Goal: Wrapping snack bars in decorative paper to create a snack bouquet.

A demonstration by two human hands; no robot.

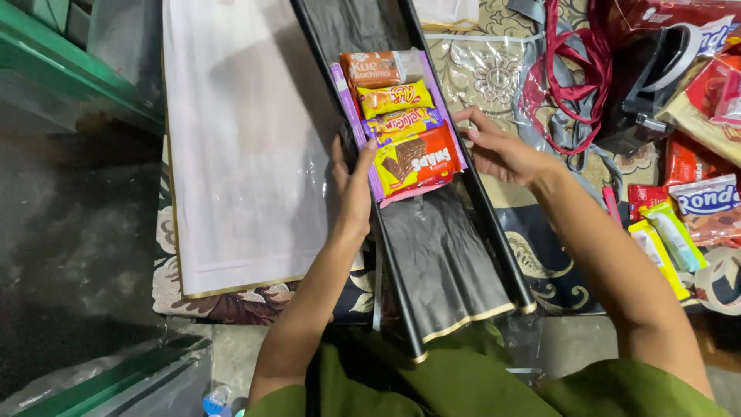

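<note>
I am squaring up a purple tray (346,93) of snack packets on a long strip of dark wrapping sheet (440,255), and I judge this to be the settling step, with the bundle being centred before anything is folded around it. The tray is lying across the upper half of the sheet, holding an orange packet (370,68), a yellow packet (394,98), a purple-and-yellow packet (403,122) and a red-and-yellow wafer packet (417,164) stacked in a row.

My left hand (352,184) is pressing flat against the tray's left edge, fingers extended and pointing up the sheet, not gripping. My right hand (498,147) is coming in from the right, fingertips touching the tray's right rim beside the wafer packet; whether the thumb is hooking under the rim I cannot quite tell. Both forearms are angling inward from my lap.

The next move, as I read it, calls for keeping the tray level so the packets do not slide. A white sheet (239,139) is lying just left, and loose snack packs (687,224) are lying well apart to the right.
</note>
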